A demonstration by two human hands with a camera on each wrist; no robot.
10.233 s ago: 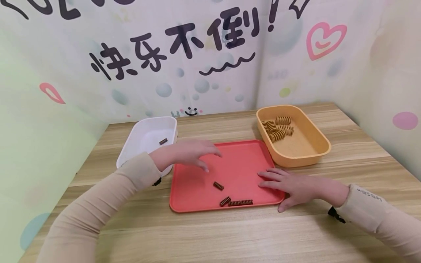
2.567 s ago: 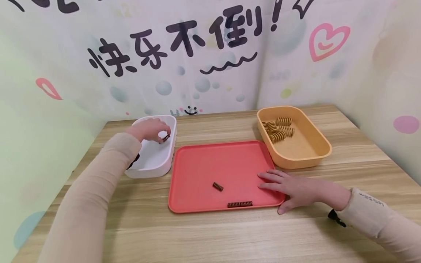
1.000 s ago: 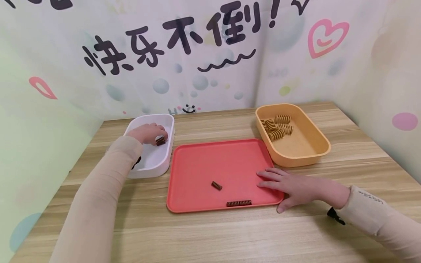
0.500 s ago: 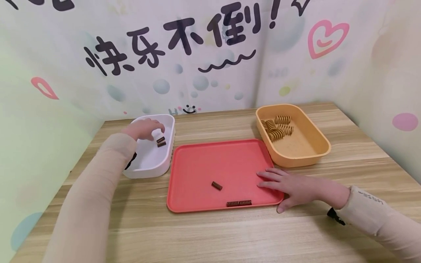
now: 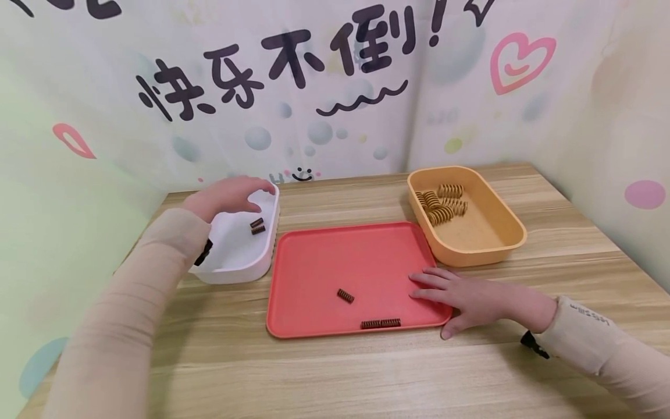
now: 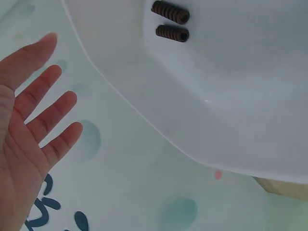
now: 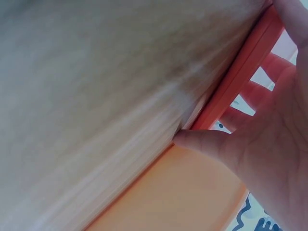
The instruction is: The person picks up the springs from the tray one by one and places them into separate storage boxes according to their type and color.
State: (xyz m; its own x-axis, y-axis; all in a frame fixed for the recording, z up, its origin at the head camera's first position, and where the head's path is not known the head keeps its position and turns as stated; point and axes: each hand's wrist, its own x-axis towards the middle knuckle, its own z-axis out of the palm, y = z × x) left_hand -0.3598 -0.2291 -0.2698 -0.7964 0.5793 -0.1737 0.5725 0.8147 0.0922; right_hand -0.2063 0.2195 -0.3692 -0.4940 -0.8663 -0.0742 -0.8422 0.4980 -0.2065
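Observation:
My left hand [image 5: 227, 196] hovers above the white bin [image 5: 235, 274], its fingers spread and holding nothing. Below it, two small dark coil springs [image 5: 257, 223] lie side by side on the bin floor; the left wrist view shows the springs [image 6: 170, 12] apart from my fingers. On the red tray [image 5: 335, 256], one spring [image 5: 345, 296] lies slantwise, and two more springs [image 5: 380, 323] lie end to end along the near rim. My right hand [image 5: 473, 297] rests over the tray's right near corner, fingers extended on the tray and thumb outside its edge.
Several larger golden springs [image 5: 442, 203] lie in the orange bin [image 5: 481, 253], behind my right hand and against the tray's right side. A wooden table [image 5: 314, 378] carries everything. A printed cloth backdrop [image 5: 209, 145] stands behind.
A spring from the tray's near rim now lies in the white bin next to the other. My left hand let it go there, then rose and moved back. The right hand stayed put.

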